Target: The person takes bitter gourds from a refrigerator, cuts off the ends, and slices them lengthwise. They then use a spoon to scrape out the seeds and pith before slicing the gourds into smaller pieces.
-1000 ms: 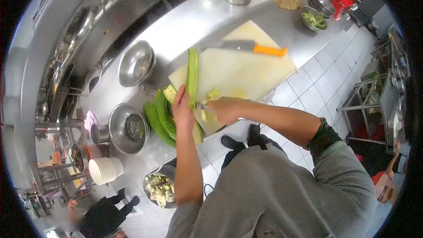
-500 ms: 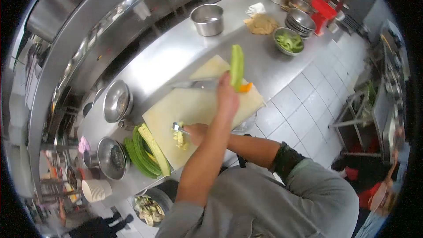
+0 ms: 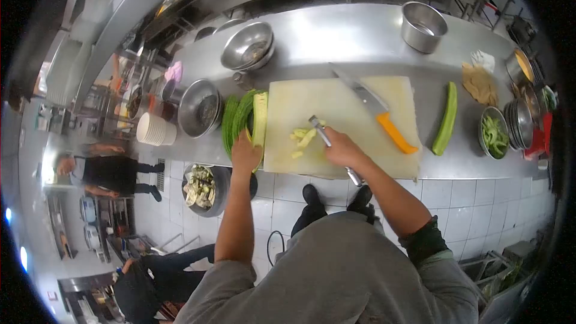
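My left hand [image 3: 246,155] is closed around the lower end of a halved green gourd [image 3: 260,117], its pale cut face up. Long ridged green gourds [image 3: 237,121] lie against it, left of the cutting board [image 3: 336,93]. In my right hand [image 3: 345,149] is a silver metal peeler [image 3: 321,131], its head over pale yellow scraps [image 3: 303,138] on the board. A knife [image 3: 393,132] with an orange handle lies across the board's right part, blade pointing away. Right of the board, a long green gourd piece [image 3: 445,119] rests on the steel table.
Steel bowls [image 3: 200,108] and stacked paper cups [image 3: 156,129] stand at left, a deep pot [image 3: 424,27] at the back. A bowl of green slices [image 3: 494,135] is at right. A bin of scraps [image 3: 222,189] sits below the table edge. Two people [image 3: 108,174] are at left.
My left hand has let go of the green gourd piece, now right of the board, and moved left onto a gourd half. My right hand still holds the peeler. The view has turned.
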Available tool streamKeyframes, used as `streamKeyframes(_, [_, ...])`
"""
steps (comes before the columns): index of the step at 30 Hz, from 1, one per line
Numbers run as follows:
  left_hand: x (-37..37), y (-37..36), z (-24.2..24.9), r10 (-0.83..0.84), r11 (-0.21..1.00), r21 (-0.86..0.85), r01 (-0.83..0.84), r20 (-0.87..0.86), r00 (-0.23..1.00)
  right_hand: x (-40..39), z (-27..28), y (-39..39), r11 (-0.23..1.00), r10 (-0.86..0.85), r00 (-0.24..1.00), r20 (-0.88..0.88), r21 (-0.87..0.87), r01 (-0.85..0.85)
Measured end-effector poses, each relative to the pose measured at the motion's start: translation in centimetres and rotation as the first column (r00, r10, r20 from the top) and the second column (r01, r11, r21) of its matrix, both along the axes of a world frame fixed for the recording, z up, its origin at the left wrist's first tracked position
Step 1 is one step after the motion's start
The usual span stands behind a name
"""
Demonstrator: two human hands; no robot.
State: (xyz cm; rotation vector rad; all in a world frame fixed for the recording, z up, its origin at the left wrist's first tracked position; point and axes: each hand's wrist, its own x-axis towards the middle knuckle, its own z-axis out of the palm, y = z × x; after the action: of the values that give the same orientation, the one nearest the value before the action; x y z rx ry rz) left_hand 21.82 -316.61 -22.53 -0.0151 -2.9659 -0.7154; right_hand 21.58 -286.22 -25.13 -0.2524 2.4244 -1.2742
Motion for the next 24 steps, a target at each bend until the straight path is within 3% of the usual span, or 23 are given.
streamKeyframes(1, [0.3, -3.5, -4.4, -0.011, 1.000, 0.006, 0.011, 0.012, 1.000, -0.4, 0.5, 0.4, 0.999, 0.024, 0.996, 0.081, -0.027, -0.022])
streamKeyframes(4, [0.7, -2.1, -4.3, 0.157, 0.947, -0.291, -0.137, 0.047, 0.986, -1.3, 2.3, 0.7, 0.992, 0.073, 0.959, 0.274, -0.123, -0.041])
streamKeyframes(7, [-1.2, -4.4, -4.3, 0.210, 0.976, -0.124, -0.180, 0.297, 0.932, -1.2, 2.5, 1.1, 0.984, 0.034, 0.949, 0.314, -0.179, 0.024])
streamKeyframes(8, [-0.9, -4.0, 0.2, 0.039, 0.995, -0.101, -0.001, 0.380, 0.924, -1.4, 3.0, 1.5, 0.986, 0.013, 0.959, 0.284, -0.161, 0.034])
streamKeyframes(9, [-0.3, -4.5, 0.9, 0.019, 0.997, 0.056, -0.045, 0.387, 0.922, -1.7, 3.3, 1.7, 0.988, -0.006, 0.969, 0.248, -0.146, 0.044])
streamKeyframes(10, [-0.1, -5.3, 1.4, -0.003, 0.975, 0.205, -0.083, 0.387, 0.922, -2.0, 3.5, 1.8, 0.996, 0.079, 0.962, 0.261, 0.012, -0.085])
streamKeyframes(11, [0.1, -5.7, 1.7, -0.024, 0.931, 0.345, -0.122, 0.390, 0.921, -2.1, 4.0, 1.8, 0.995, 0.048, 0.976, 0.213, 0.078, -0.065])
streamKeyframes(14, [-2.4, -2.2, 2.5, -0.226, 0.945, 0.308, 0.107, 0.381, 0.896, -2.2, 6.2, 0.9, 0.969, 0.047, 0.998, 0.052, 0.239, -0.058])
streamKeyframes(17, [-4.1, 2.5, 2.9, -0.355, 0.856, 0.489, 0.169, 0.319, 0.879, -3.0, 6.2, -0.8, 0.935, 0.118, 0.992, -0.048, 0.341, -0.095])
streamKeyframes(20, [-5.1, 4.1, 1.8, -0.382, 0.844, 0.528, 0.090, 0.475, 0.793, -6.4, 5.9, -2.7, 0.884, 0.112, 0.993, -0.043, 0.461, -0.080])
streamKeyframes(21, [-5.2, 4.4, 1.4, -0.389, 0.857, 0.493, 0.154, 0.420, 0.820, -7.5, 6.0, -3.2, 0.880, 0.098, 0.993, -0.059, 0.471, -0.058])
streamKeyframes(24, [-5.3, 4.7, -0.7, -0.420, 0.871, 0.383, 0.310, 0.251, 0.872, -10.5, 2.8, -4.6, 0.758, 0.284, 0.959, 0.021, 0.607, -0.238])
